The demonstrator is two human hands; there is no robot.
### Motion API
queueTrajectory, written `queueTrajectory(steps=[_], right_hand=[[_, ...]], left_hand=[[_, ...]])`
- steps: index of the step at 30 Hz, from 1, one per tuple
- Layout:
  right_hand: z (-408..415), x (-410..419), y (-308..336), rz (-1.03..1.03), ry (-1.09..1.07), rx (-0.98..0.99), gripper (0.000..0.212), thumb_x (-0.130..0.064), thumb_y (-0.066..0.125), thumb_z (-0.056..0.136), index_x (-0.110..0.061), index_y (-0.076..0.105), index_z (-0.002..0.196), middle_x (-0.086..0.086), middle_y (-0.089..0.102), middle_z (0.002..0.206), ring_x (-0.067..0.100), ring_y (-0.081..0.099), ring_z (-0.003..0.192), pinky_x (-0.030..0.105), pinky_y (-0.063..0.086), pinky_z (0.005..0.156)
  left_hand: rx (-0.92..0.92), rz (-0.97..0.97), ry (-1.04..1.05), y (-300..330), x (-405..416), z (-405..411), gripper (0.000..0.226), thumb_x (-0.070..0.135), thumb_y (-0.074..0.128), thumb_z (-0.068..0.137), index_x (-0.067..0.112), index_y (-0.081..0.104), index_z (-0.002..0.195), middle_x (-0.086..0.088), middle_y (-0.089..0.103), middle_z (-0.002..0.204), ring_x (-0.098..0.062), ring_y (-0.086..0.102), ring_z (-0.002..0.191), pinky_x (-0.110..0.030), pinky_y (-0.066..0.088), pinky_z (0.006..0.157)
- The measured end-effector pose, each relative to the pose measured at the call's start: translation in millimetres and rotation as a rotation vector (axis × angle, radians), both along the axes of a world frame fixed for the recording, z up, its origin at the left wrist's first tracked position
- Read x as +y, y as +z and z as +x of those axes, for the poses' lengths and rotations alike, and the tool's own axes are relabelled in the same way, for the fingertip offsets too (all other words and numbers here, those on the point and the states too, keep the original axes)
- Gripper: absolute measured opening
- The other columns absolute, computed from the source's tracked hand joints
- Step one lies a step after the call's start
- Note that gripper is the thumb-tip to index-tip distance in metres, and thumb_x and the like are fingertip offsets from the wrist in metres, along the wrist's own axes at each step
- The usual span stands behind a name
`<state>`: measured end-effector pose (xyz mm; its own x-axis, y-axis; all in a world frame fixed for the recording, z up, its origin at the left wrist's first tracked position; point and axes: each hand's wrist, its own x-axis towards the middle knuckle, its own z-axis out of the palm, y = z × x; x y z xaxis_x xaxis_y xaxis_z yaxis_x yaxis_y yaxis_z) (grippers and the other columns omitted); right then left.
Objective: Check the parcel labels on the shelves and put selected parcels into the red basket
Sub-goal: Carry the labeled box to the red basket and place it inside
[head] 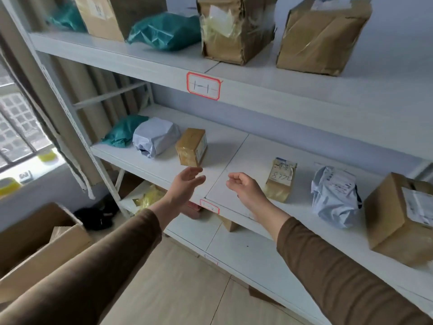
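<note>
On the middle shelf (236, 148) stands a small brown taped box (191, 146). My left hand (187, 184) hovers just below and in front of it, fingers apart, holding nothing. My right hand (243, 186) floats over the shelf's front edge, fingers loosely curled, empty. To its right stands a small brown parcel with handwritten digits (280, 179), then a white bag parcel (334, 195) and a cardboard box with a label (398, 216). A white wrapped parcel (153, 136) and a teal bag (123, 130) lie left of the small box. No red basket is in view.
The top shelf (140, 59) carries two large brown boxes (236, 26) (321, 36), a teal bag (166, 29) and a tall carton (100, 15). An open cardboard box (39, 242) stands on the floor at left. Lower shelves hold more parcels. A window lies at far left.
</note>
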<state>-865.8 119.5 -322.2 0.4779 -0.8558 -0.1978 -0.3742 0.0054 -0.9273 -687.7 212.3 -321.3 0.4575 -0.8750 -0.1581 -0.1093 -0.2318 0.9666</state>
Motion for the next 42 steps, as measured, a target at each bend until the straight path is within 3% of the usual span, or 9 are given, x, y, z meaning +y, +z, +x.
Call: queueTrajectory(steps=[14, 18, 21, 26, 31, 33, 36, 39, 42], right_hand=[[208, -100, -22, 0.162, -0.182, -0.070, 0.056, -0.030, 0.056, 0.105, -0.009, 0.040, 0.155, 0.005, 0.048, 0.154, 0.020, 0.048, 0.135, 0.039, 0.039, 0.113], [253, -119, -43, 0.199, -0.324, -0.057, 0.064, -0.033, 0.053, 0.106, -0.018, 0.025, 0.162, 0.004, 0.032, 0.165, 0.024, 0.037, 0.148, 0.035, 0.034, 0.110], [273, -127, -62, 0.279, -0.423, -0.046, 0.069, -0.035, 0.051, 0.106, -0.026, 0.014, 0.164, 0.001, 0.020, 0.171, 0.026, 0.026, 0.155, 0.046, 0.027, 0.120], [287, -115, -69, 0.300, -0.492, -0.097, 0.042, -0.023, 0.047, 0.108, -0.025, 0.043, 0.150, -0.003, 0.056, 0.142, 0.019, 0.054, 0.123, 0.034, 0.039, 0.099], [285, -81, -58, 0.256, -0.655, -0.263, 0.038, -0.036, 0.057, 0.103, -0.023, 0.045, 0.137, -0.002, 0.062, 0.134, 0.012, 0.063, 0.109, 0.038, 0.049, 0.095], [278, -61, -51, 0.262, -0.730, -0.350, 0.035, -0.041, 0.058, 0.102, -0.025, 0.046, 0.131, -0.006, 0.063, 0.125, 0.010, 0.061, 0.106, 0.047, 0.047, 0.103], [260, -27, -44, 0.316, -0.823, -0.578, 0.030, -0.045, 0.060, 0.100, -0.028, 0.051, 0.123, 0.002, 0.064, 0.130, 0.020, 0.060, 0.120, 0.055, 0.048, 0.102], [241, 14, -37, 0.391, -0.818, -0.771, 0.039, -0.048, 0.056, 0.100, -0.026, 0.056, 0.132, 0.008, 0.067, 0.132, 0.026, 0.062, 0.125, 0.059, 0.051, 0.099], [226, 54, -32, 0.463, -0.771, -0.906, 0.048, -0.054, 0.053, 0.099, -0.023, 0.065, 0.133, 0.009, 0.069, 0.133, 0.026, 0.060, 0.127, 0.062, 0.051, 0.100]], left_hand=[[0.138, 0.129, -0.021, -29, -117, 202, 0.071, 0.027, 0.070, 0.098, 0.015, 0.036, 0.159, -0.010, 0.037, 0.164, -0.031, 0.040, 0.147, -0.046, 0.032, 0.123], [0.174, 0.209, -0.121, -42, -155, 241, 0.080, 0.030, 0.069, 0.098, 0.016, 0.026, 0.164, -0.010, 0.031, 0.168, -0.033, 0.035, 0.151, -0.049, 0.029, 0.125], [0.209, 0.262, -0.240, -50, -174, 257, 0.075, 0.028, 0.062, 0.103, 0.015, 0.021, 0.165, -0.008, 0.029, 0.169, -0.032, 0.032, 0.152, -0.047, 0.025, 0.126], [0.268, 0.208, -0.453, -55, -182, 264, 0.037, 0.020, 0.046, 0.111, 0.016, 0.048, 0.148, 0.000, 0.058, 0.133, -0.020, 0.051, 0.123, -0.035, 0.036, 0.106], [0.189, 0.082, -0.479, -54, -155, 264, 0.035, 0.029, 0.052, 0.108, 0.018, 0.054, 0.141, 0.005, 0.072, 0.118, 0.000, 0.068, 0.101, -0.019, 0.044, 0.080], [0.162, 0.002, -0.507, -49, -137, 261, 0.035, 0.035, 0.051, 0.109, 0.019, 0.055, 0.140, 0.008, 0.070, 0.122, 0.011, 0.067, 0.099, -0.013, 0.047, 0.085], [0.139, -0.138, -0.543, -44, -106, 254, 0.030, 0.031, 0.055, 0.107, 0.023, 0.067, 0.133, 0.007, 0.051, 0.149, 0.000, 0.052, 0.131, -0.026, 0.037, 0.113], [0.087, -0.256, -0.598, -35, -75, 242, 0.031, 0.015, 0.060, 0.105, 0.034, 0.075, 0.125, 0.009, 0.030, 0.164, 0.002, 0.031, 0.149, -0.023, 0.034, 0.114], [0.129, -0.305, -0.616, -19, -40, 222, 0.056, 0.005, 0.066, 0.099, 0.043, 0.060, 0.140, 0.012, 0.022, 0.168, 0.008, 0.028, 0.147, -0.026, 0.032, 0.120]])
